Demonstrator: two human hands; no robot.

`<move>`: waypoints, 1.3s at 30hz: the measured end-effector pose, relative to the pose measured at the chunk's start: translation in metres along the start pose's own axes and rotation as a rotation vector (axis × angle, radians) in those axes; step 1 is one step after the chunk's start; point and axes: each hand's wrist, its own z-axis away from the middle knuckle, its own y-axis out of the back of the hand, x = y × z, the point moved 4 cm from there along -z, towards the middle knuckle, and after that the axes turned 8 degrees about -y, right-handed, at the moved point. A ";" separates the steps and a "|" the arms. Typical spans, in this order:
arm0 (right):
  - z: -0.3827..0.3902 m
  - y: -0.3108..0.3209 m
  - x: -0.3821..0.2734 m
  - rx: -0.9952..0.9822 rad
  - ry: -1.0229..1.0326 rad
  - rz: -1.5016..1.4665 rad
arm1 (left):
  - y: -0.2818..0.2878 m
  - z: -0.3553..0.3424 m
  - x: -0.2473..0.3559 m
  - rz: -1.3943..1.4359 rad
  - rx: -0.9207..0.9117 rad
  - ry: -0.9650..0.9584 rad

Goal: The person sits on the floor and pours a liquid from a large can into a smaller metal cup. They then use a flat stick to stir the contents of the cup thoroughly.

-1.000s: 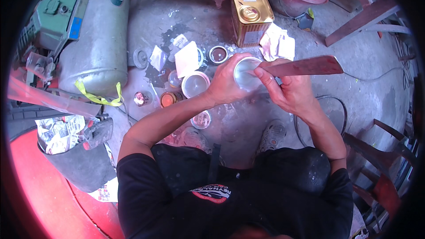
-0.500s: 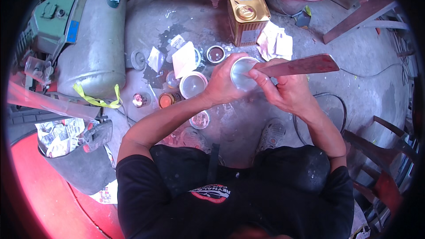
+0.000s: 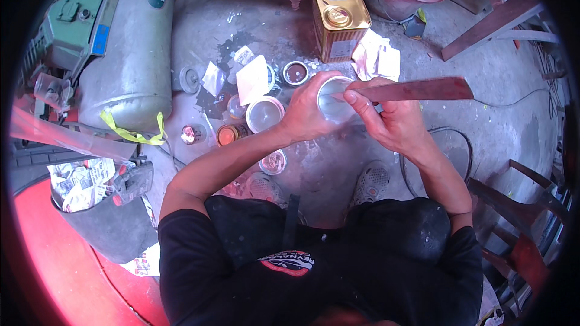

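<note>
My left hand is wrapped around a clear plastic cup in front of me. Whitish-grey stuff shows inside the cup. In my right hand is a long flat stick, reddish-brown and stained. Its broad end points out to the right, while its other end reaches over the cup's rim and into it. My right thumb presses on the stick close to the rim. How deep the stick's tip goes I cannot tell.
Left of the cup stand an open white tub, a small open can and an orange-topped jar. Beyond are a gold square tin and crumpled white paper. A grey tank lies far left; a hose loops at right.
The stick's broad end has swung a little right and toward me. My right hand has shifted slightly at the cup's rim, and the cup has moved very slightly right.
</note>
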 end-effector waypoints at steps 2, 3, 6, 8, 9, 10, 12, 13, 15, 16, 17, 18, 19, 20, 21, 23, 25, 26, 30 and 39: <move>-0.002 0.004 0.000 0.009 -0.002 0.019 | 0.001 0.001 0.002 0.014 -0.008 0.036; -0.003 0.005 -0.001 0.013 -0.003 0.029 | 0.001 0.001 0.003 0.021 -0.013 0.055; -0.003 0.003 -0.001 0.033 -0.011 -0.023 | 0.000 0.002 -0.001 0.000 0.000 0.019; -0.003 0.004 -0.004 0.012 0.025 0.021 | 0.001 0.002 0.000 0.023 -0.014 0.039; -0.003 0.005 -0.005 0.001 0.043 0.043 | 0.002 0.002 0.000 0.035 -0.021 0.049; -0.003 0.006 -0.003 0.014 0.027 0.051 | 0.001 0.002 0.001 0.027 -0.020 0.045; -0.003 0.006 0.002 0.039 -0.004 0.067 | 0.000 0.002 0.001 0.012 -0.017 0.036; -0.003 0.005 0.002 0.031 -0.002 0.022 | 0.000 0.002 0.001 0.016 -0.013 0.032; -0.001 0.001 -0.001 0.016 0.003 -0.065 | 0.000 0.001 -0.001 0.024 -0.004 0.024; -0.001 0.003 -0.001 0.012 0.021 -0.022 | 0.001 0.001 0.001 0.025 -0.006 0.026; -0.002 0.005 -0.001 0.009 0.038 0.022 | 0.002 0.000 0.003 0.027 -0.008 0.029; -0.002 0.006 -0.001 0.006 0.055 0.065 | 0.002 0.000 0.005 0.029 -0.011 0.032; -0.002 0.006 0.000 0.025 0.044 0.035 | 0.002 0.000 0.004 0.029 -0.011 0.034; -0.002 0.005 0.001 0.044 0.032 0.005 | 0.001 0.000 0.004 0.028 -0.011 0.036; -0.002 0.005 0.002 0.063 0.020 -0.024 | 0.000 0.000 0.003 0.029 -0.011 0.037; 0.000 0.002 0.000 -0.013 0.009 -0.026 | 0.000 0.000 0.000 0.021 0.002 0.008; -0.001 0.002 -0.001 -0.034 0.012 0.017 | 0.000 0.000 0.000 0.012 -0.001 0.000; -0.003 0.005 -0.001 -0.018 0.021 0.061 | 0.000 0.001 0.001 0.008 -0.010 0.007; -0.003 0.003 -0.003 0.020 0.039 0.017 | 0.001 0.001 0.001 0.005 -0.018 0.042; -0.002 0.001 -0.005 -0.020 0.106 0.018 | -0.003 0.002 -0.010 0.121 0.022 0.038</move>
